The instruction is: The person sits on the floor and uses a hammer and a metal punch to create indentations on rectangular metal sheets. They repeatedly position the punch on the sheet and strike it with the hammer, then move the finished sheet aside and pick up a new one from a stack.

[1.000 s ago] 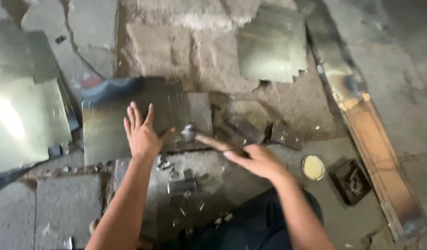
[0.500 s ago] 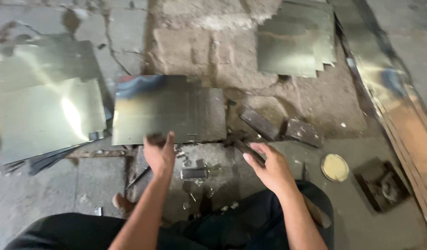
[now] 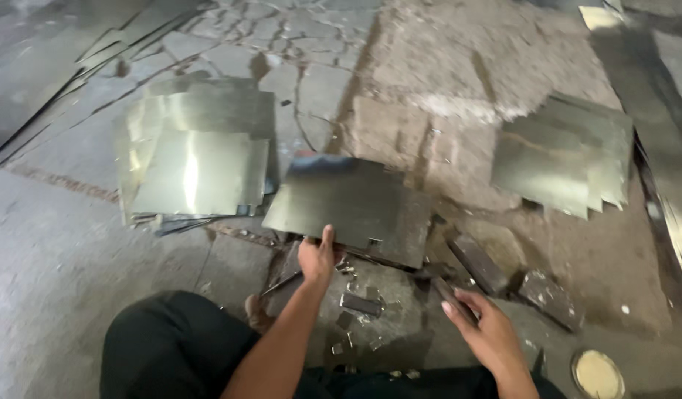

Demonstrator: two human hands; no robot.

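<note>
My left hand (image 3: 317,256) grips the near edge of a dull metal sheet (image 3: 348,207) that lies on the cracked floor in front of me, thumb on top. My right hand (image 3: 483,329) hovers low to the right, fingers closed around a dark narrow tool (image 3: 450,295) whose end pokes out past the fingertips. Small metal offcuts (image 3: 359,303) are scattered on the floor between the two hands.
A shiny pile of sheets (image 3: 197,166) lies to the left, another stack (image 3: 566,159) to the right. Dark metal blocks (image 3: 480,264) rest right of the held sheet. A round yellowish lid (image 3: 597,374) sits at the lower right. My dark-trousered knee (image 3: 171,347) fills the lower left.
The view has swung left and forward. My left hand went from flat on the sheet to gripping its near edge. My right hand drew back towards me with the tool.
</note>
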